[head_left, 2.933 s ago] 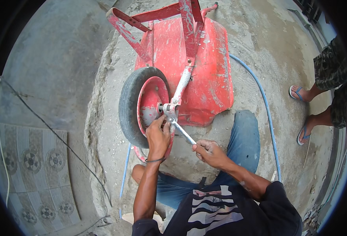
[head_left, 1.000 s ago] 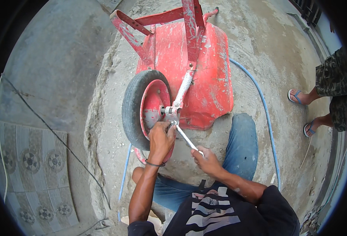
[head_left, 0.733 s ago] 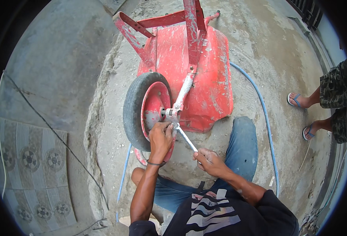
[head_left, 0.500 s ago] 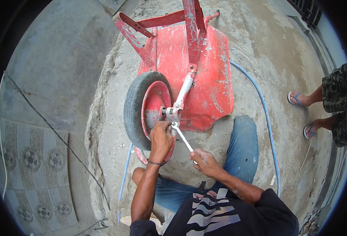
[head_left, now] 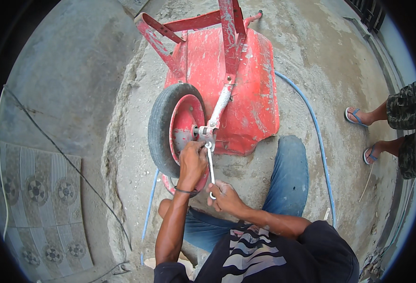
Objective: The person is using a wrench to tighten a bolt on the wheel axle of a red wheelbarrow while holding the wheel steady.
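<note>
**Overturned wheelbarrow [head_left: 252, 94], wrench [head_left: 211, 167] at its axle bracket [head_left: 207, 135]**

Probably heavy and stiff, the red wheelbarrow lies wheel-end nearest, best lifted by its frame [head_left: 221, 105]. The wrench looks light, rigid; the right hand's [head_left: 227, 199] fingers pinch its near end, a sound hold. The left hand's [head_left: 193, 164] fingers crowd the bracket, grip hidden. Gritty ground [head_left: 328, 85] lies beneath, a blue hose [head_left: 317, 132] alongside.

ok so the silver wrench [head_left: 211, 165] swung round: pointed down-right b4, now its handle's p much straight down. R hand [head_left: 226, 197] came left w/ it, def closer to the L hand [head_left: 192, 162] vs half a sec ago, & R forearm [head_left: 274, 222] lies more sideways now.
</note>
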Tool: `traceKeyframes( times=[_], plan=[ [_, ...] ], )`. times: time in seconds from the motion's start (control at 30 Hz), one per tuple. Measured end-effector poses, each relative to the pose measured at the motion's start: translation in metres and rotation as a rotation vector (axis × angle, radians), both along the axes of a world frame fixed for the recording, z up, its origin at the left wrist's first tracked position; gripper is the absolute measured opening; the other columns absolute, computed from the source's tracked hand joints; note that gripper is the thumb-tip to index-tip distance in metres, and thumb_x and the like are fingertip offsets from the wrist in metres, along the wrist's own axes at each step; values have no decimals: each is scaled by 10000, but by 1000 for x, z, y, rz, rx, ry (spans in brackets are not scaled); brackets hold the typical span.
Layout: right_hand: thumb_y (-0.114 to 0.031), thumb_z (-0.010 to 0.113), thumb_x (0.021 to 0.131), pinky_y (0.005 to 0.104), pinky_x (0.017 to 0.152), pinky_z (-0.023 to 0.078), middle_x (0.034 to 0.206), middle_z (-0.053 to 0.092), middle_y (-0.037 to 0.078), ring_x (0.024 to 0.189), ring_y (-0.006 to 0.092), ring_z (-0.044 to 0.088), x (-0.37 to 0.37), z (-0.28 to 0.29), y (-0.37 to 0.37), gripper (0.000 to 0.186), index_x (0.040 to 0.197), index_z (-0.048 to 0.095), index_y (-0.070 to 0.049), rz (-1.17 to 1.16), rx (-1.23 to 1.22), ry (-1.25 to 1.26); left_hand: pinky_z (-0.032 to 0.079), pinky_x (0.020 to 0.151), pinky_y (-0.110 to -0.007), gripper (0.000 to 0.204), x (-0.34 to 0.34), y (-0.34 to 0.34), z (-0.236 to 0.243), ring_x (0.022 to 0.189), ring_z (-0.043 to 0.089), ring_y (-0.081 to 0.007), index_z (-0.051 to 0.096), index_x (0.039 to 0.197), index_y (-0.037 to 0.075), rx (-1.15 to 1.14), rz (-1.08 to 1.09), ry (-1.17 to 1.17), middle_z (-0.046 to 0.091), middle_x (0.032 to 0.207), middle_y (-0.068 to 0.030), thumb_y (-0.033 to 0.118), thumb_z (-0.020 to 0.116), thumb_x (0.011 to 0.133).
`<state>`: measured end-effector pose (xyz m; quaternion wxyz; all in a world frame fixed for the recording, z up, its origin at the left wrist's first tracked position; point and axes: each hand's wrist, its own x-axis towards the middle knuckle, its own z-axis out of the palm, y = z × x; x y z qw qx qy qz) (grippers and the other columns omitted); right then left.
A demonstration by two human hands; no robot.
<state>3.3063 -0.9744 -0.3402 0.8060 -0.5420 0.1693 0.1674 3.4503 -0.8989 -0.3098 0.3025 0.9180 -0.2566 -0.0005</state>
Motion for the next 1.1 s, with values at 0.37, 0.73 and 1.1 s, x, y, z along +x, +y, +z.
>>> traceKeyframes(
  times=[0.37,0.73,1.1],
  plan=[
    [-370,421,998,292,437,411,668,629,86,438,135,506,-3,9,6,376,1003,503,-3,55,-6,-41,508,733,-352,213,2,-2,1,788,659,-287,686,980,-40,25,-13,2,655,919,-186,17,670,775],
    [-216,426,989,261,360,348,562,544,76,385,126,479,27,13,51,236,976,508,5,-163,199,29,498,774,-398,178,5,2,1,845,642,-358,695,946,-30,-23,23,59,660,907,-201,7,660,775],
    [-404,494,969,253,476,325,552,443,-17,494,72,419,-11,26,-93,409,846,609,-31,118,-352,-184,499,717,-379,166,0,5,-8,781,645,-325,689,948,-18,-60,5,-37,652,889,-185,17,661,787]
  ],
)
